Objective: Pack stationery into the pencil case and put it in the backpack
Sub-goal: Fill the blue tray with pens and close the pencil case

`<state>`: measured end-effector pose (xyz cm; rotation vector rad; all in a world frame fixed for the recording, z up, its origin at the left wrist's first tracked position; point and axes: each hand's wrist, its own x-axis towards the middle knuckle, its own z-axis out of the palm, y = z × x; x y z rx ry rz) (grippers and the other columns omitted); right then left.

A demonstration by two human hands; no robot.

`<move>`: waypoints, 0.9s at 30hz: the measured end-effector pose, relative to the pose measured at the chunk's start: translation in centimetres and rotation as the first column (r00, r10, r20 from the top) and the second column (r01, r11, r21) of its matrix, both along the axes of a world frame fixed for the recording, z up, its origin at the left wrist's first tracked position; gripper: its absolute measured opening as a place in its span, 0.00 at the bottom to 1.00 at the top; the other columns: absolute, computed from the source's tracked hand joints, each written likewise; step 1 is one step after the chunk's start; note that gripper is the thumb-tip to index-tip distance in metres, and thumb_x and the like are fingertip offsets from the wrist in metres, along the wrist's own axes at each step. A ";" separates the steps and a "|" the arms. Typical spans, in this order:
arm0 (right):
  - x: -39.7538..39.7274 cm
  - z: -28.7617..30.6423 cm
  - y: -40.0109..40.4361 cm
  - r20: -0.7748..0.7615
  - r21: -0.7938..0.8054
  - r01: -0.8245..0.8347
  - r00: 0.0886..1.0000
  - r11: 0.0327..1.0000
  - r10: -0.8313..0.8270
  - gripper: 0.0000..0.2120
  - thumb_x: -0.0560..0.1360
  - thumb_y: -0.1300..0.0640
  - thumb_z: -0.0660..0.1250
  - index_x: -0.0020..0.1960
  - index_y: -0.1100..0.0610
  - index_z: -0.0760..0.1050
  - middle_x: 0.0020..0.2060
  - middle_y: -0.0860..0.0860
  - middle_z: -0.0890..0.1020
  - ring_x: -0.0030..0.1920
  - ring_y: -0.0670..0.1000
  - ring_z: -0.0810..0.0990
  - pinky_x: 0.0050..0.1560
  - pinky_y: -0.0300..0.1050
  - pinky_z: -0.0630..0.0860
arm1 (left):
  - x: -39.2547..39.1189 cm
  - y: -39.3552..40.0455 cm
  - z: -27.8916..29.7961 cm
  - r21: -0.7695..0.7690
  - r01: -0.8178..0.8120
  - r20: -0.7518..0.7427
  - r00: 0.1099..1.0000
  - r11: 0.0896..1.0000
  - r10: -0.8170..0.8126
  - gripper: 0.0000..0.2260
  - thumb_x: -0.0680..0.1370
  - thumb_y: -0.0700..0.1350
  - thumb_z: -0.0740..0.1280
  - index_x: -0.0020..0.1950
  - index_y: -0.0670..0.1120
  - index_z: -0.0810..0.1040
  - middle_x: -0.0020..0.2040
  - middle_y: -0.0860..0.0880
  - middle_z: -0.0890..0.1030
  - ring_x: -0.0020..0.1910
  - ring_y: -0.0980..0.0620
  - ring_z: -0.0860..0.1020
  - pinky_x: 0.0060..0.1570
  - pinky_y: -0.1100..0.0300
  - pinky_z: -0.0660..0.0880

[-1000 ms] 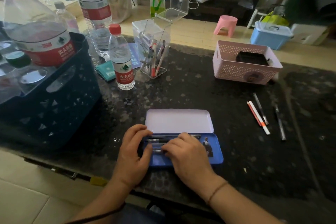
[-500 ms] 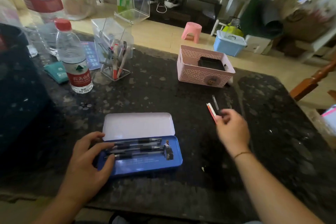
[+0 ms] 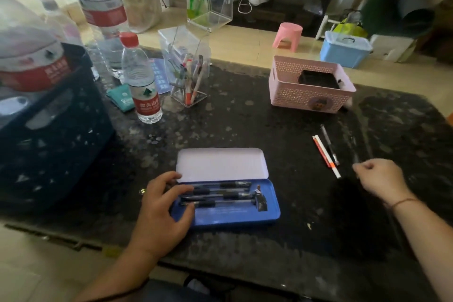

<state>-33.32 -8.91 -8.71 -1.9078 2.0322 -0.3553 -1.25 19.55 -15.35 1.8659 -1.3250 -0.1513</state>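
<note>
The blue pencil case point(image 3: 235, 218) lies open near the table's front edge, its pale lid point(image 3: 220, 163) folded back. Three dark pens point(image 3: 220, 195) and a small clip lie inside. My left hand point(image 3: 164, 206) grips the case's left end, with the thumb on the front wall and the fingers over the pens. My right hand point(image 3: 378, 180) is to the right, fingers pinched on the end of a thin dark pen point(image 3: 355, 154) on the table. Just left of that hand lie an orange-and-white pen point(image 3: 326, 155) and a black pen point(image 3: 329, 144). No backpack is in view.
A pink basket point(image 3: 306, 98) holding a black box stands at the back right. A clear pen holder point(image 3: 187, 73), a small water bottle point(image 3: 142, 81) and a large bottle point(image 3: 103, 12) stand at the back left. A dark crate point(image 3: 49, 142) fills the left side.
My right hand left the case, reached right past the loose pens and closed on the far dark pen. The left hand stays on the case. The camera swung right, then partly back.
</note>
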 end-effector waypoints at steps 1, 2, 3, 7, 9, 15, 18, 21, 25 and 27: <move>0.6 0.7 1.1 0.071 -0.057 -0.038 0.997 0.998 0.043 0.11 0.76 0.56 0.66 0.38 0.60 0.79 0.32 0.55 0.78 0.34 0.53 0.73 0.39 0.44 0.67 | 0.0 0.0 0.1 -0.005 -0.002 0.000 1.000 1.000 0.002 0.17 0.71 0.55 0.66 0.55 0.48 0.81 0.62 0.52 0.71 0.61 0.52 0.71 0.63 0.57 0.69; 1.4 1.4 2.5 0.118 -0.113 -0.116 0.985 0.987 0.129 0.09 0.76 0.55 0.66 0.40 0.59 0.78 0.34 0.54 0.79 0.35 0.53 0.74 0.40 0.44 0.67 | 0.0 0.0 0.2 -0.012 -0.003 -0.002 1.000 1.000 0.003 0.18 0.71 0.54 0.66 0.56 0.47 0.80 0.62 0.52 0.71 0.61 0.53 0.71 0.64 0.59 0.68; 2.2 1.9 4.0 0.146 -0.160 -0.219 0.959 0.963 0.242 0.06 0.76 0.55 0.67 0.42 0.56 0.78 0.35 0.53 0.80 0.36 0.51 0.75 0.40 0.44 0.68 | 0.0 0.0 0.3 -0.020 -0.004 -0.006 1.000 1.000 0.004 0.19 0.71 0.53 0.66 0.58 0.46 0.79 0.62 0.51 0.71 0.62 0.54 0.70 0.65 0.62 0.66; 6.2 3.2 9.4 0.495 -0.192 -0.436 0.731 0.879 0.470 0.03 0.71 0.57 0.72 0.39 0.53 0.79 0.31 0.47 0.80 0.32 0.45 0.76 0.35 0.35 0.72 | -0.1 0.2 0.8 -0.031 -0.018 -0.061 0.998 0.999 0.017 0.24 0.70 0.49 0.63 0.66 0.45 0.71 0.63 0.50 0.71 0.62 0.57 0.68 0.65 0.71 0.61; 8.0 4.3 10.2 0.887 -0.090 -0.387 0.388 0.918 0.250 0.06 0.66 0.56 0.76 0.37 0.53 0.79 0.30 0.48 0.79 0.32 0.47 0.75 0.35 0.39 0.74 | 0.0 0.3 0.9 -0.035 -0.024 -0.082 0.996 0.999 0.021 0.25 0.70 0.48 0.63 0.67 0.45 0.70 0.62 0.50 0.72 0.60 0.54 0.70 0.63 0.70 0.63; 13.3 6.0 13.3 0.902 -0.358 -0.431 0.070 0.828 0.426 0.10 0.72 0.50 0.69 0.46 0.56 0.80 0.36 0.48 0.82 0.33 0.48 0.77 0.34 0.41 0.76 | 0.0 0.2 0.8 -0.046 -0.019 -0.131 0.991 0.999 0.013 0.26 0.69 0.47 0.61 0.67 0.45 0.70 0.62 0.49 0.72 0.61 0.56 0.70 0.62 0.71 0.63; 15.9 2.3 16.9 0.306 -0.520 -0.736 0.313 0.433 0.899 0.08 0.76 0.54 0.66 0.52 0.56 0.81 0.42 0.47 0.82 0.42 0.46 0.80 0.44 0.42 0.77 | 0.0 0.2 0.7 -0.068 -0.015 -0.127 0.992 0.998 0.006 0.26 0.69 0.46 0.60 0.66 0.45 0.70 0.61 0.49 0.72 0.61 0.56 0.71 0.62 0.70 0.63; 16.9 -2.3 18.1 -0.039 -0.396 -0.862 0.361 0.317 0.932 0.12 0.75 0.59 0.66 0.57 0.53 0.78 0.46 0.51 0.78 0.45 0.51 0.76 0.43 0.50 0.78 | 0.2 0.3 0.4 -0.083 -0.012 -0.130 0.991 0.997 0.001 0.24 0.70 0.45 0.59 0.66 0.44 0.71 0.62 0.46 0.73 0.62 0.50 0.72 0.64 0.64 0.66; 17.3 -3.9 18.6 -0.006 -0.397 -0.836 0.416 0.379 0.910 0.12 0.73 0.61 0.68 0.56 0.55 0.79 0.45 0.52 0.78 0.46 0.51 0.75 0.44 0.49 0.77 | 0.3 0.2 0.1 -0.089 0.003 -0.128 0.992 0.996 -0.015 0.20 0.72 0.45 0.59 0.63 0.43 0.74 0.63 0.46 0.73 0.64 0.50 0.71 0.66 0.59 0.67; 17.4 -3.8 18.7 0.015 -0.419 -0.819 0.426 0.392 0.905 0.09 0.74 0.58 0.68 0.53 0.55 0.80 0.45 0.51 0.79 0.47 0.50 0.74 0.46 0.47 0.76 | 0.2 0.1 0.2 -0.073 0.015 -0.101 0.995 0.997 -0.022 0.18 0.72 0.47 0.61 0.61 0.43 0.75 0.63 0.49 0.73 0.63 0.52 0.71 0.66 0.64 0.66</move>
